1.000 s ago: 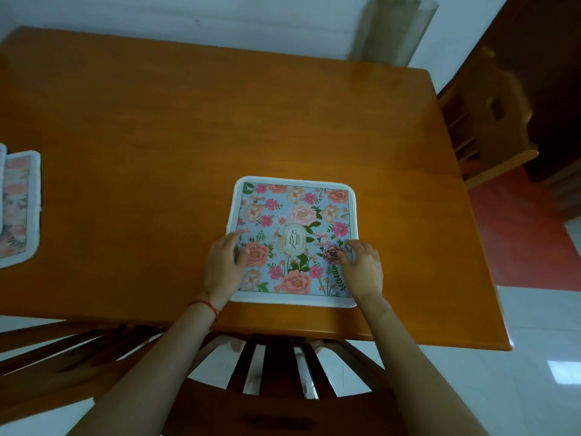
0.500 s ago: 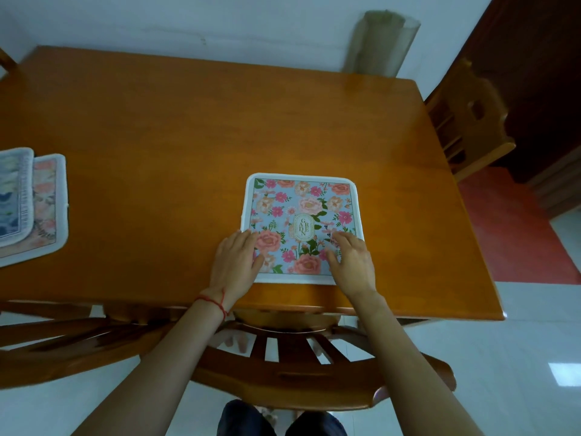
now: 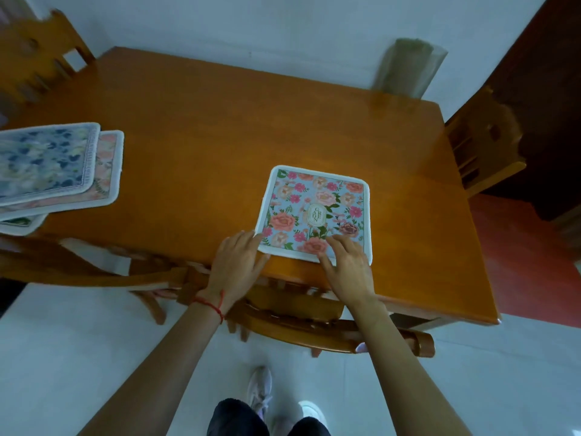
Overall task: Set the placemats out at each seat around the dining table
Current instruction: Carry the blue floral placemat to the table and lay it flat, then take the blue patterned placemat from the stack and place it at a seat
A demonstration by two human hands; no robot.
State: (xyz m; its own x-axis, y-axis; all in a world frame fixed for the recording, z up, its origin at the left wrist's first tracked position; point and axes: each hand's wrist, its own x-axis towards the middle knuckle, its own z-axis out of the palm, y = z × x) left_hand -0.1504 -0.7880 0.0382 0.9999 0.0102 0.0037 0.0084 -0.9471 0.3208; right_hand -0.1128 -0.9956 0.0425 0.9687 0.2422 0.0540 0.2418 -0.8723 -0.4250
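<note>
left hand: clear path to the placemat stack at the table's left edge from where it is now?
Probably yes. The left hand rests at the floral placemat's near-left corner, and only bare tabletop lies between it and the stack. It's a long sideways reach, though.

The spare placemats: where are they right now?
In the head view, the spare placemats lie stacked at the table's left edge, well left of the floral placemat under both hands.
</note>
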